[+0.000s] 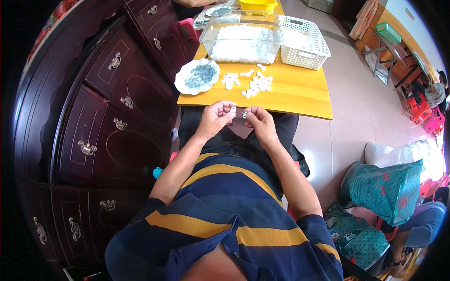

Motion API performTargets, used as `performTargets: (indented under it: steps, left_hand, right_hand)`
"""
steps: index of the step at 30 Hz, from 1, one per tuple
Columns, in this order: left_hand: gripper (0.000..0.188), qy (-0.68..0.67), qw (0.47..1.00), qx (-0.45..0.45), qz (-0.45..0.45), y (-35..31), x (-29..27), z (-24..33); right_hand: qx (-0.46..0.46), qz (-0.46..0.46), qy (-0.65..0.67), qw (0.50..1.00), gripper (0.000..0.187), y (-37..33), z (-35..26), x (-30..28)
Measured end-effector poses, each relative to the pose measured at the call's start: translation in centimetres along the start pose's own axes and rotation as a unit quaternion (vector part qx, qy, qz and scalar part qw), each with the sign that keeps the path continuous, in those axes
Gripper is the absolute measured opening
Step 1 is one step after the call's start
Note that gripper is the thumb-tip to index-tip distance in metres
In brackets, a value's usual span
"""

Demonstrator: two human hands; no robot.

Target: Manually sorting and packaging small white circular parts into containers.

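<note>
Just off the near edge of the yellow table, my two hands face each other a short way apart. My left hand pinches a small white rounded piece with a dark spot like a hole. Between thumb and forefinger of my right hand is a tiny dark and light piece, too small to name. Several similar white pieces lie loose on the table beyond. To their left, a white scalloped dish holds many small dark grey pieces.
A clear plastic bin heaped with white pieces stands farther back, beside a white perforated basket. Behind is a yellow tub. Dark wooden drawers flank my left; stuffed teal bags and a seated person's leg are at right.
</note>
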State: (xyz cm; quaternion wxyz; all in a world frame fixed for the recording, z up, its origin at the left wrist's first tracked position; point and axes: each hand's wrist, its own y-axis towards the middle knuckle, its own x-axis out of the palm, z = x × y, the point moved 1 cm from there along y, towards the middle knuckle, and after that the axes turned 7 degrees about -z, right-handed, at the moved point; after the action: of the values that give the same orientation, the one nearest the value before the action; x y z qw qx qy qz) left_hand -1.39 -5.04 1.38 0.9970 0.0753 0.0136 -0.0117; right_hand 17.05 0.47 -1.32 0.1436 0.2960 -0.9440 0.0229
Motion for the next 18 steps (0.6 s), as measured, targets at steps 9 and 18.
performTargets:
  steps: [9, 18]
  left_hand:
    - [0.025, 0.029, 0.999, 0.012, -0.031, 0.02, -0.14, -0.28]
    - [0.025, 0.046, 0.998, 0.013, -0.045, 0.07, -0.01, -0.41]
  right_hand:
    - [0.022, -0.014, -0.03, 0.999, 0.012, -0.19, -0.37, 0.34]
    - [0.011, -0.034, -0.026, 0.999, 0.011, 0.04, 0.25, 0.06]
